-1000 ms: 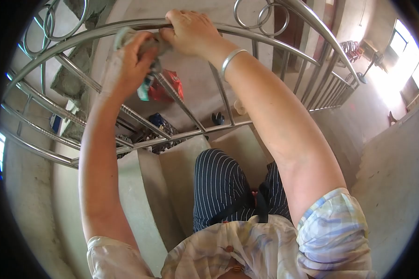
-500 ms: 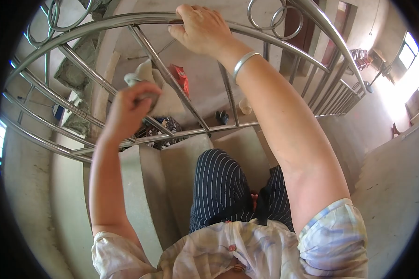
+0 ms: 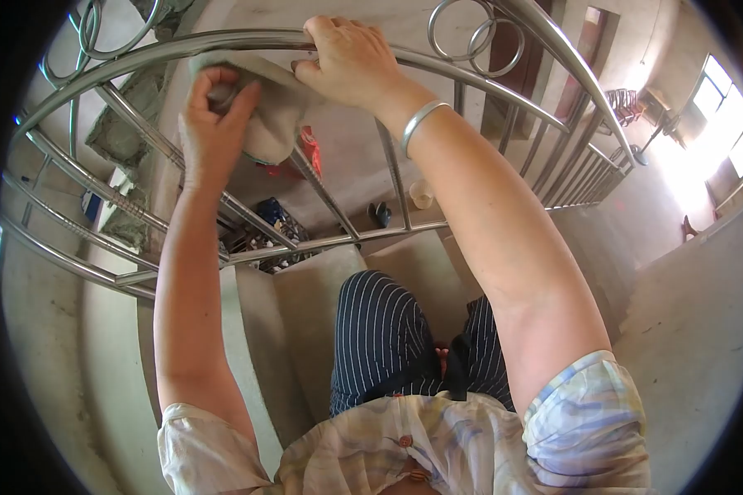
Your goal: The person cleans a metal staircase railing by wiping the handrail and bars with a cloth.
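A curved metal rail (image 3: 248,40) runs across the top of the view, with slanted metal bars below it. My right hand (image 3: 351,62) is wrapped over this rail near its middle, a silver bangle (image 3: 425,124) on the wrist. To its left, my left hand (image 3: 215,124) holds a grey-beige cloth (image 3: 276,103) just under the rail, thumb and fingers curled on it. The cloth spreads in front of the upper part of one bar. Whether it touches the rail is hard to tell.
Concrete steps (image 3: 322,289) lie below the railing, around my striped trouser legs (image 3: 380,338). Beyond the bars are a red bag (image 3: 311,153), a pale bucket (image 3: 421,194) and dark shoes (image 3: 379,214). Metal rings (image 3: 475,37) stand above the rail.
My left hand dropped below the rail with the cloth hanging, then rose back near it, where the cloth is now spread wider. My right hand has stayed on the rail.
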The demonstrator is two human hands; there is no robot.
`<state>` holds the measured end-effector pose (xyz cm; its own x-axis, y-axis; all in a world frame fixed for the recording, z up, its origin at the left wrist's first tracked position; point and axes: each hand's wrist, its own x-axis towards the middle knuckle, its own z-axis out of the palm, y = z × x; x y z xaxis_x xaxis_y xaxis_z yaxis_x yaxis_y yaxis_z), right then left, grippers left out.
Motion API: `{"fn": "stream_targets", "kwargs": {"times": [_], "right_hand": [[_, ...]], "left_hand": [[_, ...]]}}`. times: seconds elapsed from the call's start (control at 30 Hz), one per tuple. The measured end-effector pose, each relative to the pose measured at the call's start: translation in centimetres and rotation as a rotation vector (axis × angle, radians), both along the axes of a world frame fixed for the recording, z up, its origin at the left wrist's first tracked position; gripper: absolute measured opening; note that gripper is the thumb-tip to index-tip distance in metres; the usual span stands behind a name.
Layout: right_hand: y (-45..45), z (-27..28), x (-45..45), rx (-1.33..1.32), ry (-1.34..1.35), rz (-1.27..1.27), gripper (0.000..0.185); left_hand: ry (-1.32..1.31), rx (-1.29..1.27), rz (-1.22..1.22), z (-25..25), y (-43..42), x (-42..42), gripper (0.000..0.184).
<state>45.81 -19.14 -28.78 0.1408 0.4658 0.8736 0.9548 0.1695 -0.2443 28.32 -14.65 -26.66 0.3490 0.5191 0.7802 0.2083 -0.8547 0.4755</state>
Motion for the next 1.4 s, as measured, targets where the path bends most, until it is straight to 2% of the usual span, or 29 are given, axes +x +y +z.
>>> {"fn": "stream_targets", "kwargs": {"times": [0.03, 0.1, 0.17, 0.27, 0.33, 0.37, 0.43, 0.53, 0.6, 0.63, 0.67, 0.7, 0.77, 0.83, 0.9, 0.93, 0.97, 1.03, 1.1, 1.17, 1.23, 1.3, 1.33, 1.37, 1.4], "right_hand": [[-0.1, 0.0, 0.1, -0.004, 0.000, -0.002, 0.034], [0.0, -0.1, 0.0, 0.023, -0.025, -0.014, 0.034], [-0.6, 0.0, -0.3, 0.025, -0.011, -0.015, 0.034], [-0.8, -0.1, -0.4, 0.038, -0.008, -0.011, 0.034], [-0.5, -0.1, -0.1, 0.046, -0.018, -0.005, 0.033], [-0.1, -0.2, 0.1, 0.061, -0.045, -0.007, 0.032], [0.1, -0.4, 0.1, 0.080, -0.080, 0.000, 0.032], [0.2, -0.1, 0.1, 0.046, -0.048, -0.022, 0.031], [0.1, -0.3, 0.1, 0.069, -0.052, -0.002, 0.034], [0.1, -0.3, 0.3, 0.063, -0.049, 0.002, 0.034], [0.2, -0.1, 0.5, 0.042, -0.046, 0.014, 0.034], [0.2, 0.1, 0.5, 0.022, -0.046, 0.028, 0.036], [-0.5, 0.7, 0.6, -0.043, -0.006, 0.097, 0.037], [-0.9, 1.6, 1.2, -0.099, 0.020, 0.168, 0.039], [-0.8, 2.5, 2.3, -0.203, 0.062, 0.360, 0.039], [-0.1, 2.4, 3.0, -0.248, 0.139, 0.417, 0.047], [0.0, 2.8, 3.4, -0.251, 0.126, 0.424, 0.047], [0.1, 3.4, 4.1, -0.419, 0.140, 0.335, 0.052], [0.1, 2.5, 5.2, -0.456, 0.064, 0.263, 0.057], [0.2, 0.8, 6.4, -0.493, 0.378, 0.195, 0.067], [0.3, 0.3, 7.1, -0.472, 0.354, 0.155, 0.068], [0.4, -0.1, 6.9, -0.457, 0.328, 0.126, 0.070], [0.3, 0.0, 6.8, -0.446, 0.340, 0.107, 0.070], [0.3, 0.2, 6.7, -0.430, 0.353, 0.087, 0.071], [0.5, -0.1, 6.8, -0.374, 0.338, 0.072, 0.072]], "left_hand": [[0.010, 0.122, 0.050, -0.2, 0.1, 0.6, 0.028], [-0.069, 0.061, 0.083, -1.5, 1.0, 1.9, 0.035], [-0.262, -0.285, 0.019, -4.9, 3.7, 2.9, 0.039], [-0.494, -0.506, -0.321, -12.2, 6.5, 3.8, 0.035], [-0.628, -0.879, -0.525, -16.7, 5.1, 4.0, 0.024], [-0.729, -1.159, -0.718, -18.9, 4.9, 3.8, 0.025], [-0.650, -1.463, -0.433, -19.9, 1.5, 2.9, 0.035], [-0.705, -1.474, -0.395, -19.5, 2.0, 2.8, 0.035], [-0.753, -1.327, -0.517, -15.8, 2.9, 3.0, 0.027], [-0.458, -0.931, -0.287, -12.9, 2.9, 3.0, 0.019], [-0.382, -0.722, -0.235, -9.1, 1.9, 2.8, 0.022], [-0.509, -0.686, -0.305, -5.5, 1.4, 3.0, 0.020], [-0.536, -0.402, -0.340, -1.1, 2.4, 3.4, 0.023], [-0.496, -0.371, -0.355, -0.6, 2.3, 3.4, 0.023], [-0.458, -0.333, -0.364, -0.7, 1.9, 3.8, 0.022], [-0.591, -0.581, -0.459, -1.6, 1.8, 4.2, 0.022], [-0.719, -0.837, -0.555, -2.8, 1.7, 4.3, 0.035], [-0.686, -0.906, -0.510, -6.1, 1.6, 4.2, 0.034], [-0.797, -1.075, -0.675, -10.6, 2.9, 4.2, 0.034], [-0.800, -1.328, -0.645, -14.3, 2.8, 3.8, 0.035], [-0.803, -1.566, -0.649, -17.7, 2.9, 3.1, 0.029], [-0.014, -0.823, -0.198, -23.7, 3.7, 1.7, 0.027], [0.506, -0.588, 0.141, -20.0, 1.2, 0.2, 0.034], [0.548, -0.604, 0.171, -19.5, 1.2, -0.2, 0.052], [0.413, -0.621, 0.109, -18.9, 1.1, -1.0, 0.045]]}}
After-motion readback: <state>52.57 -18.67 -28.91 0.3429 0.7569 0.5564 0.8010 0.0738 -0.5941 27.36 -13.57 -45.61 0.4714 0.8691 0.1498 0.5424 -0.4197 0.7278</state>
